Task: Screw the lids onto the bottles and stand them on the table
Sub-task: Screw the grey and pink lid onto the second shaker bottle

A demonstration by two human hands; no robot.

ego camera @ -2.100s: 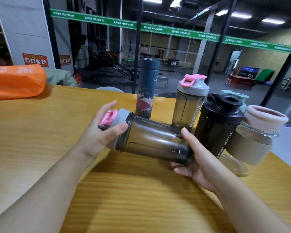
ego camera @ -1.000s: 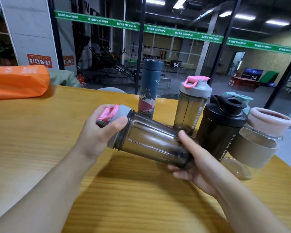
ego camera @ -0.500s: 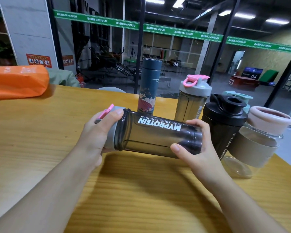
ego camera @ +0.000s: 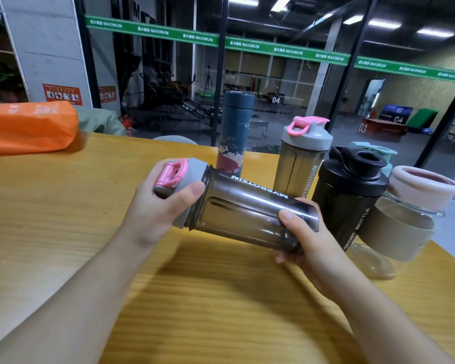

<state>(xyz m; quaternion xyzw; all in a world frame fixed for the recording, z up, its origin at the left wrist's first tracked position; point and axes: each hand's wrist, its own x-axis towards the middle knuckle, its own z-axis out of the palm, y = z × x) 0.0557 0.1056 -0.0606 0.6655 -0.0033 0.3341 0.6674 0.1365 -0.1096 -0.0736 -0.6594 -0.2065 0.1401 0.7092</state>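
Observation:
A smoky transparent shaker bottle (ego camera: pixel 247 208) lies almost level in the air above the wooden table (ego camera: pixel 63 206), lid end to the left. My left hand (ego camera: pixel 155 203) grips its grey lid (ego camera: pixel 192 177) with the pink flip cap. My right hand (ego camera: pixel 305 240) grips the bottle's base, thumb on top. Behind stand a dark blue flask (ego camera: pixel 234 132), a second smoky shaker with grey and pink lid (ego camera: pixel 302 156), a black shaker (ego camera: pixel 350 195), a mint-lidded bottle (ego camera: pixel 378 153) mostly hidden, and a glass bottle with a pink lid and beige sleeve (ego camera: pixel 410 216).
An orange bag (ego camera: pixel 29 127) lies at the table's far left. The standing bottles crowd the right rear corner near the table's right edge. A glass wall runs behind the table.
The bottle has turned in my hands, its white lettering rolling from the front to the top. My left thumb has shifted on the lid, and the base end has dropped slightly.

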